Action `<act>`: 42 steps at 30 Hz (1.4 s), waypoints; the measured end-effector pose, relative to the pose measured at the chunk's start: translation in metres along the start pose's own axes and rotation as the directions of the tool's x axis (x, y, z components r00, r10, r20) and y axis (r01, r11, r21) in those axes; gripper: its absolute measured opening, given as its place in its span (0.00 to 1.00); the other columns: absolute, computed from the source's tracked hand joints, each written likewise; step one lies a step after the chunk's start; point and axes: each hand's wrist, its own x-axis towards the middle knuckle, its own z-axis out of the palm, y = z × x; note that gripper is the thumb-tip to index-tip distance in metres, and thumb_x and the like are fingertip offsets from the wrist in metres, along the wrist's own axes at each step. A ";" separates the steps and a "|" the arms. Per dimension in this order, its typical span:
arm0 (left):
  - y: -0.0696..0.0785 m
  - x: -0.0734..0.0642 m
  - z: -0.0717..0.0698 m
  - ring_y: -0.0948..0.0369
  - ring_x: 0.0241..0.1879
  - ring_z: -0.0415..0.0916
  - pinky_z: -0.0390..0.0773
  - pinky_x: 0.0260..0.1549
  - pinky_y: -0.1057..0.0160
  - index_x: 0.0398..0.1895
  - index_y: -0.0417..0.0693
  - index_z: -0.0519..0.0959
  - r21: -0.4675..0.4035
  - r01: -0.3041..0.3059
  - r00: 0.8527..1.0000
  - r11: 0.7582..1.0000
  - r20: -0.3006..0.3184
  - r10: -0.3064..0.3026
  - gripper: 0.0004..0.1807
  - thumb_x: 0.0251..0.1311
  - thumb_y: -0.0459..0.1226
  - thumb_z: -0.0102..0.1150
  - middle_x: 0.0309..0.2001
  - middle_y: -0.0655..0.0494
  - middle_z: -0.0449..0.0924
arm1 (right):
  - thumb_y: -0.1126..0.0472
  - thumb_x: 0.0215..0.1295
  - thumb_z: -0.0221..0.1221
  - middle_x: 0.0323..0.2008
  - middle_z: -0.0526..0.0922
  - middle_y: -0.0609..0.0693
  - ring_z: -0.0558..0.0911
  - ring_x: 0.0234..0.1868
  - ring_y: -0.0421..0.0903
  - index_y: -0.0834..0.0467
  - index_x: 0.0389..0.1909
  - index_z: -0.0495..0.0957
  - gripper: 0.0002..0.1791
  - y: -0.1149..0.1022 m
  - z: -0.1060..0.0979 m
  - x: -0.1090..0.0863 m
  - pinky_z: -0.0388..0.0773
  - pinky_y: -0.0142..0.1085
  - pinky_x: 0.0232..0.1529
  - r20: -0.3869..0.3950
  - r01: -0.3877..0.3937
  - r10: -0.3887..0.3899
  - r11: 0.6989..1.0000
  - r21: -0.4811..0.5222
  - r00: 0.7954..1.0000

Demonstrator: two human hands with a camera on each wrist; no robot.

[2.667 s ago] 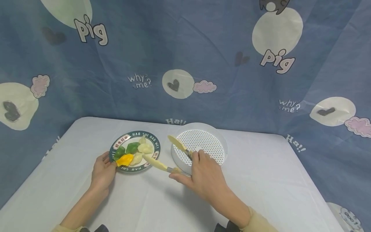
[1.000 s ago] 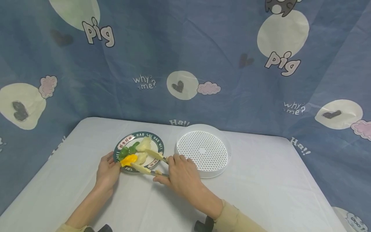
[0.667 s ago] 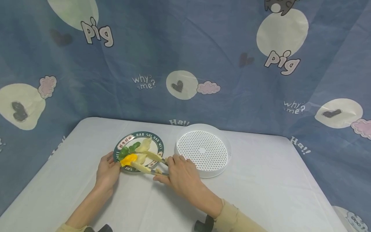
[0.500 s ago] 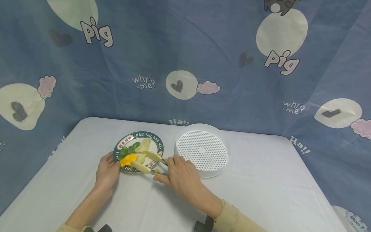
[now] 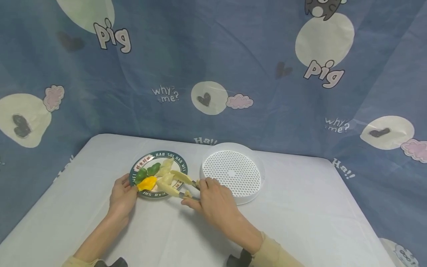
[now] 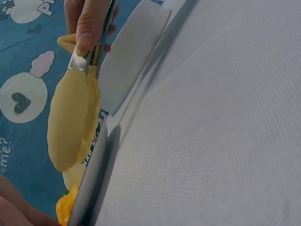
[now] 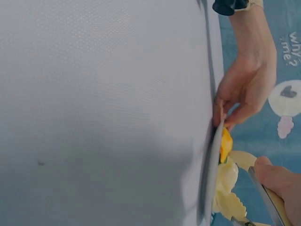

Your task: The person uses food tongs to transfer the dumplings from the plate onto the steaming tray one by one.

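Observation:
My left hand (image 5: 122,198) pinches the left rim of a round plate (image 5: 163,154) with a green lettered border. On the plate lie a yellow dumpling (image 5: 146,183), two green dumplings (image 5: 153,169) and pale ones. In my right hand (image 5: 218,204) I hold metal tongs (image 5: 171,190) with cream-coloured tips. The tips close around a pale dumpling (image 5: 166,179) at the plate's near right part; another pale dumpling (image 5: 166,165) lies behind it. The left wrist view shows a broad tong tip (image 6: 70,117) above the plate edge. My right palm is hidden.
A white round steamer tray (image 5: 231,163) with a perforated base stands right of the plate, just behind my right hand. Both rest on a white-covered table (image 5: 293,207). A blue printed curtain (image 5: 267,111) hangs behind the table's back edge.
My right hand has carried the spread tongs left from over the steamer tray to the plate. Their tips have since drawn together around a pale dumpling. My left hand stays at the rim.

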 end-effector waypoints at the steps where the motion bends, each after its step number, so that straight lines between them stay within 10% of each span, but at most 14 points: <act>1: 0.000 0.000 0.000 0.33 0.84 0.53 0.65 0.84 0.40 0.88 0.35 0.33 0.001 0.002 1.000 1.000 -0.003 -0.002 0.41 0.80 0.30 0.38 0.86 0.27 0.44 | 0.22 0.68 0.56 0.28 0.74 0.44 0.67 0.24 0.39 0.54 0.42 0.80 0.36 0.001 -0.002 -0.001 0.63 0.30 0.16 -0.003 -0.005 0.005 1.000 0.005 1.000; 33: 0.001 -0.003 0.003 0.33 0.84 0.54 0.67 0.83 0.40 0.88 0.35 0.34 0.018 0.012 1.000 1.000 -0.025 -0.011 0.41 0.79 0.30 0.38 0.85 0.27 0.46 | 0.29 0.72 0.60 0.43 0.86 0.57 0.81 0.33 0.47 0.66 0.60 0.82 0.43 0.082 -0.045 -0.024 0.88 0.45 0.31 0.024 -0.293 0.293 0.944 0.152 0.956; 42: 0.000 -0.002 0.002 0.33 0.84 0.54 0.68 0.82 0.41 0.88 0.35 0.34 0.015 0.013 1.000 1.000 -0.029 -0.012 0.41 0.79 0.30 0.38 0.85 0.27 0.46 | 0.30 0.72 0.61 0.41 0.86 0.57 0.77 0.30 0.44 0.66 0.57 0.83 0.41 0.085 -0.045 -0.023 0.86 0.42 0.28 0.019 -0.273 0.273 0.951 0.145 0.962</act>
